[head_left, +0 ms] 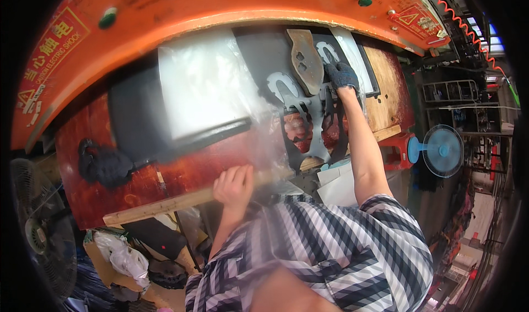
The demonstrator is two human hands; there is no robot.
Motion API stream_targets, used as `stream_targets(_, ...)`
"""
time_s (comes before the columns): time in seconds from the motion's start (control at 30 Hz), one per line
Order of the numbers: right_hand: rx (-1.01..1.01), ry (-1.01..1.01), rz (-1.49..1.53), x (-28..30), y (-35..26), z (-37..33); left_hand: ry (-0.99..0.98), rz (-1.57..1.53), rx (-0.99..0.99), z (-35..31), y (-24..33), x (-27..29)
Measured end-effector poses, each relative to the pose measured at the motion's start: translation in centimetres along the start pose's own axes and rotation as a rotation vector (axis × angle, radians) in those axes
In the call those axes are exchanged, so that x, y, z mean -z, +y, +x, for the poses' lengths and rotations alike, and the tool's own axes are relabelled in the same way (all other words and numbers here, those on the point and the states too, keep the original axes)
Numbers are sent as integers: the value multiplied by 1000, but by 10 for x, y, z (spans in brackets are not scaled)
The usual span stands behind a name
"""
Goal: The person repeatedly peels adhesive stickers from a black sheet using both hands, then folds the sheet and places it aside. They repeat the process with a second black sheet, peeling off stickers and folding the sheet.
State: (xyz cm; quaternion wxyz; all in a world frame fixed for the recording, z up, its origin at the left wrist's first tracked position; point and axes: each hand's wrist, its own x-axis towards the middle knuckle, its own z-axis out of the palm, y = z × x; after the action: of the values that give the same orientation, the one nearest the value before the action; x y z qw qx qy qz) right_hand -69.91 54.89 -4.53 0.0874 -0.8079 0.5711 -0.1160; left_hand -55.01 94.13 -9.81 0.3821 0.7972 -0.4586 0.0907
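Observation:
My right hand (342,76), in a dark knitted glove, reaches to the far side of the work board, fingers bent beside a brown shoe-sole-shaped plate (306,61). Whatever those fingers grip is hidden. Beneath the plate lies a black sheet with sole-shaped cut-outs (282,87), its cut strips hanging toward me over the red board (204,166). Bare and with fingers curled, my left hand (234,185) rests at the wooden strip (171,208) along the near edge. I cannot make out anything inside it. Clear plastic film (270,124) lies blurred between the hands.
An orange machine beam (231,3) with green buttons spans the far side. Left of centre, a white sheet (201,86) covers dark sheets. A dark glove (104,163) lies at the board's left. Fans stand left (38,235) and right (442,150).

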Motion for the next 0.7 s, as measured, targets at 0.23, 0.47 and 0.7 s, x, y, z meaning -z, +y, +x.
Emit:
stream_targets(0.23, 220, 8, 161, 32, 2, -14, 139, 80, -31, -7, 0, -6)
stream_targets(0.47, 445, 596, 346, 97, 15, -71, -2, 10, -52, -25, -15, -2)
stream_targets(0.7, 682, 902, 43, 106, -3, -129, 40, 196, -171, -35, -25, -3)
